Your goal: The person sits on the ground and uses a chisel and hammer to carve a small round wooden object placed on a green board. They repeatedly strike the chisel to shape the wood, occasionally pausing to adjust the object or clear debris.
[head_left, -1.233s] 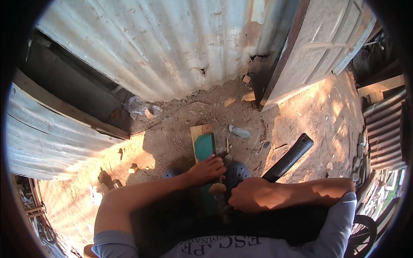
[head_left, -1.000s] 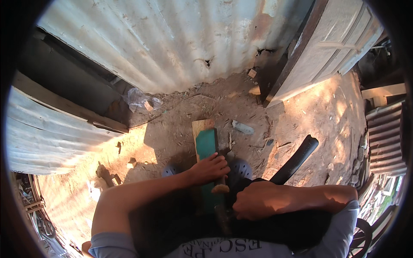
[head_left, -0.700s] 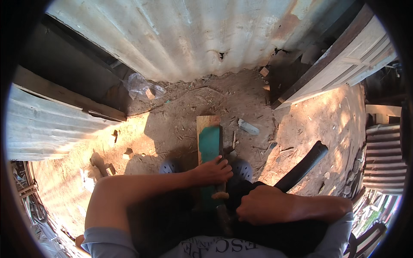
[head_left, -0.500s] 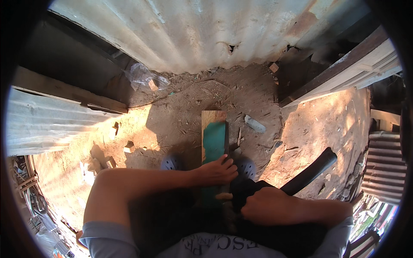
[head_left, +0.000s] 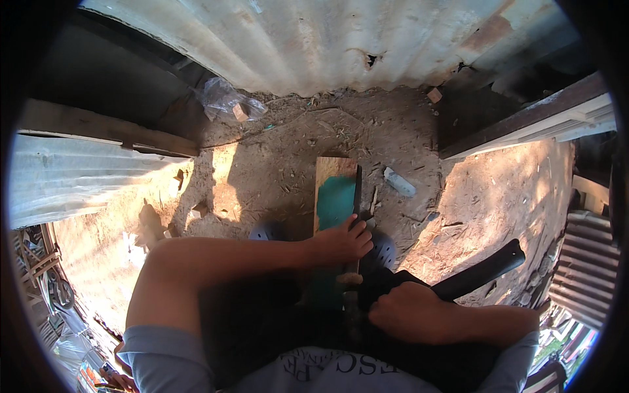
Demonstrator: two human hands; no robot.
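A long wooden board (head_left: pixel 335 200) with worn green paint and a bare far end points away from me between my feet. My left hand (head_left: pixel 344 242) lies across it, its fingers curled over the right edge, where a dark strip runs along the side. Closed in a fist, my right hand (head_left: pixel 409 311) is at the right of the board's near part; what it grips is hidden in shadow. A black, bar-like piece (head_left: pixel 481 272) extends from beside that fist out to the right. A small tan piece (head_left: pixel 349 278) shows between the hands.
Corrugated metal sheet (head_left: pixel 327 39) closes off the far side. Wooden beams (head_left: pixel 105 128) flank the dirt floor. A clear plastic bag (head_left: pixel 223 98), small wood blocks (head_left: pixel 434 95) and a pale chunk (head_left: pixel 400 182) lie about. My clog-type shoes (head_left: pixel 384 251) stand beside the board.
The view has shifted slightly, so the board and floor things appear farther right and mostly higher. Both hands keep nearly the same grip and place.
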